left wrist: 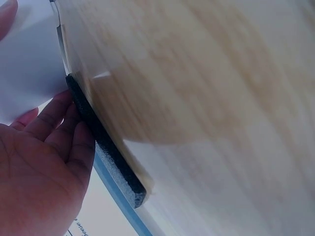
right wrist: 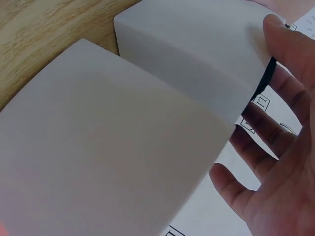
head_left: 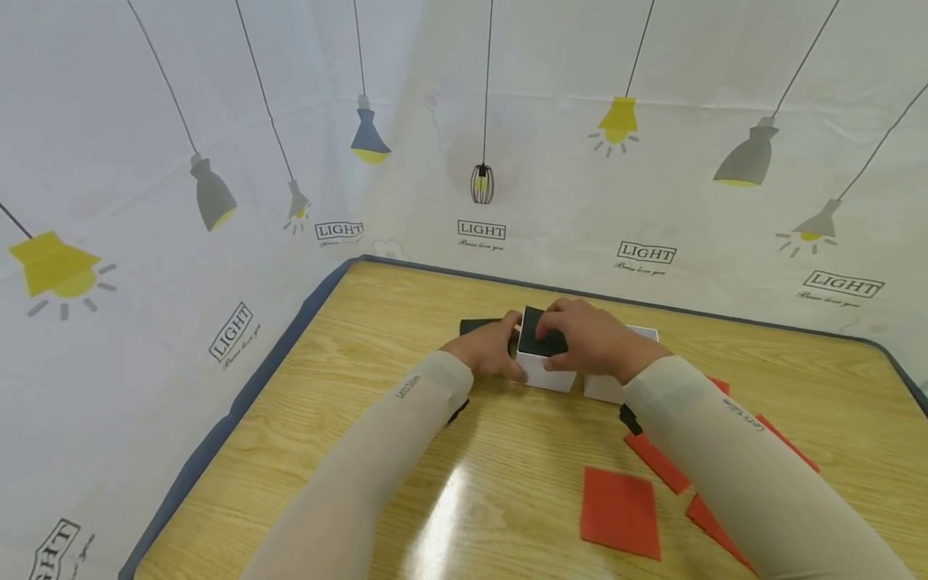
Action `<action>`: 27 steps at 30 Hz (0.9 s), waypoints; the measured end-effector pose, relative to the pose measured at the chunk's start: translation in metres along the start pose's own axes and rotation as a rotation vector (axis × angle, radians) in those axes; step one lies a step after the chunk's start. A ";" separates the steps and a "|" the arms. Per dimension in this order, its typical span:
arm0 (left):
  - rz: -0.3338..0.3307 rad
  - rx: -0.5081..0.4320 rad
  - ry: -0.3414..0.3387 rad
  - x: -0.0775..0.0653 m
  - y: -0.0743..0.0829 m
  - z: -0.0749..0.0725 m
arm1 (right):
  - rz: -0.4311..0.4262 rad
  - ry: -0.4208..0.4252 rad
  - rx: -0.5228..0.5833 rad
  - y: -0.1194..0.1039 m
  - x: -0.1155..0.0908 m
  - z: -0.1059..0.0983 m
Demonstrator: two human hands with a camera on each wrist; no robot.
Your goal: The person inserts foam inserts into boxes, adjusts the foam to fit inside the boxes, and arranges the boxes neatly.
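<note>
A white box (head_left: 547, 375) stands upright on the table, its top filled with a black foam piece (head_left: 532, 324). My left hand (head_left: 484, 352) grips the box's left side, thumb toward the front; its fingers (left wrist: 51, 115) lie along the white wall in the left wrist view. From the right, my right hand (head_left: 598, 338) reaches over the top, fingers bent onto the black foam. Its thumb (right wrist: 283, 42) rests on the white wall near the rim, and a dark foam edge (right wrist: 266, 81) shows there. Another black foam slab (left wrist: 110, 147) lies on the table beside my left hand.
Close to the right of the held box is a second white box (right wrist: 108, 142), partly hidden by my right hand in the head view. Several red squares (head_left: 619, 513) lie on the wooden table (head_left: 304, 451), some under my right forearm. A printed white curtain (head_left: 551, 121) surrounds the table.
</note>
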State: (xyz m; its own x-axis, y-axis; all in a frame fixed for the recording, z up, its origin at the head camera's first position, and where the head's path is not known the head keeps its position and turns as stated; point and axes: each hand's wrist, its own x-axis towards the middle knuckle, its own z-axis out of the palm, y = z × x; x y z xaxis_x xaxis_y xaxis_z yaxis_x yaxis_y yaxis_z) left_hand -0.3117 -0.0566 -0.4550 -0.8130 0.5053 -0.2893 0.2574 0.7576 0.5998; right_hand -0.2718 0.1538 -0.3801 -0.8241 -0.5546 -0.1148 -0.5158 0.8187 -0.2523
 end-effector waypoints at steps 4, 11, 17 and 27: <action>-0.007 -0.014 -0.003 0.001 -0.001 0.000 | -0.007 0.004 -0.009 0.000 0.000 0.002; -0.010 -0.011 -0.003 0.002 -0.001 0.000 | -0.063 0.055 -0.009 -0.003 -0.001 0.006; -0.007 0.014 0.001 0.002 -0.002 0.001 | -0.087 0.057 -0.019 -0.005 -0.001 0.007; 0.001 0.009 0.002 0.002 -0.002 0.002 | -0.069 0.014 -0.033 -0.004 0.001 0.010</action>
State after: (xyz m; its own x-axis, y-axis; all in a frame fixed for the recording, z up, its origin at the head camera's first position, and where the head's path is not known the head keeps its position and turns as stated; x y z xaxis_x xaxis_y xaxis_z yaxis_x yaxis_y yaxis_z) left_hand -0.3124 -0.0559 -0.4581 -0.8135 0.5057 -0.2873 0.2632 0.7606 0.5935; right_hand -0.2681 0.1484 -0.3888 -0.7897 -0.6077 -0.0843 -0.5785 0.7833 -0.2277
